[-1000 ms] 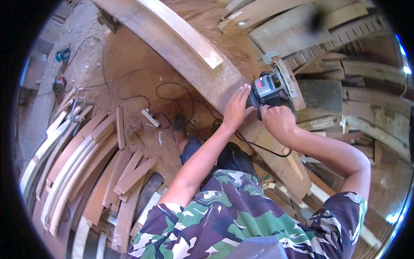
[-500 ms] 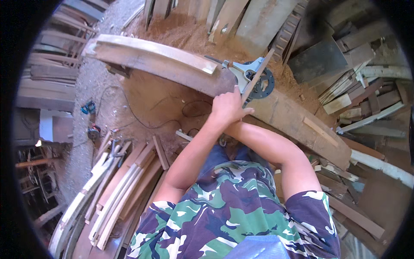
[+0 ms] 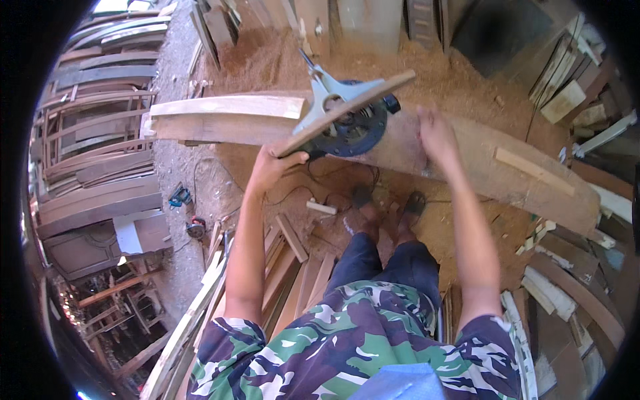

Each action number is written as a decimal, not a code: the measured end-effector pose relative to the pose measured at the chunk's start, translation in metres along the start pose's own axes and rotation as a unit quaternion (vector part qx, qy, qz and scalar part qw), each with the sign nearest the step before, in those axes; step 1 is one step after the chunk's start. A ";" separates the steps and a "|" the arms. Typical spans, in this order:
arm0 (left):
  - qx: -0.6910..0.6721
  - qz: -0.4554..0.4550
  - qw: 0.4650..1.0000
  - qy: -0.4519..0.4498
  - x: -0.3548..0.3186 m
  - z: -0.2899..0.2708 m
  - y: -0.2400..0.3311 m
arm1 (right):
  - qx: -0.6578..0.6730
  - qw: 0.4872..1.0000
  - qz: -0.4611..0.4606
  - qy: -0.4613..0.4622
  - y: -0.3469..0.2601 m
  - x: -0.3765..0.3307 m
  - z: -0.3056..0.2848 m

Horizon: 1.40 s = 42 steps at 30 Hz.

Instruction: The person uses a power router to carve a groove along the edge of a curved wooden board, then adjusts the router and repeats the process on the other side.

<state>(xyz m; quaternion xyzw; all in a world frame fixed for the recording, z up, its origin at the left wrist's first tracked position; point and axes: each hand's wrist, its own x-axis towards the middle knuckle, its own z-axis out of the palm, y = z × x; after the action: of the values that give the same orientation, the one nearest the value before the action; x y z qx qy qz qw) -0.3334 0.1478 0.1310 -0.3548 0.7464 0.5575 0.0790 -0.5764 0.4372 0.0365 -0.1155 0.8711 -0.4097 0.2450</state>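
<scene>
A tool with a pale blue-grey frame (image 3: 327, 80), a round black plate (image 3: 363, 137) and a wooden strip (image 3: 353, 107) across it is held tilted over the bench beam. My left hand (image 3: 268, 170) is closed round the strip's lower left end, thumb pointing right. My right hand (image 3: 439, 140) is apart from the tool, to its right above the beam; its fingers are blurred. Beneath lies a long, wide curved wooden beam (image 3: 460, 143), with a pale curved piece of wood (image 3: 233, 107) along its left part.
A short wooden strip (image 3: 533, 170) rests on the beam's right part. A blue power tool (image 3: 180, 195) and a red one (image 3: 196, 228) lie on the ground at left. Stacked boards (image 3: 107, 137) line the left, and curved timbers (image 3: 580, 293) lie at right. Sawdust (image 3: 267, 67) covers the far ground.
My hands, crossed together at the tool before, are now apart: the left has gone left with the strip's end, the right has moved right, off the tool. The tool has turned and shifted left.
</scene>
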 end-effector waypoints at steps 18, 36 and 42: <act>0.205 0.151 0.964 -0.077 0.093 -0.059 -0.011 | -0.002 0.930 -0.337 0.148 0.034 0.040 0.088; 0.276 0.199 0.936 -0.087 0.105 -0.069 -0.001 | -0.102 0.911 -0.394 -0.068 0.034 0.022 0.011; 0.252 0.172 0.949 -0.083 0.101 -0.070 -0.004 | -0.039 0.937 -0.300 -0.176 0.043 0.029 0.001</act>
<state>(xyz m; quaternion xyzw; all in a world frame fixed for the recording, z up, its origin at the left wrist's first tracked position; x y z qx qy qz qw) -0.3856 0.0401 0.1015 -0.1418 0.9030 0.3840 0.1308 -0.6001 0.4522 -0.0069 -0.4512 0.7540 -0.4034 0.2552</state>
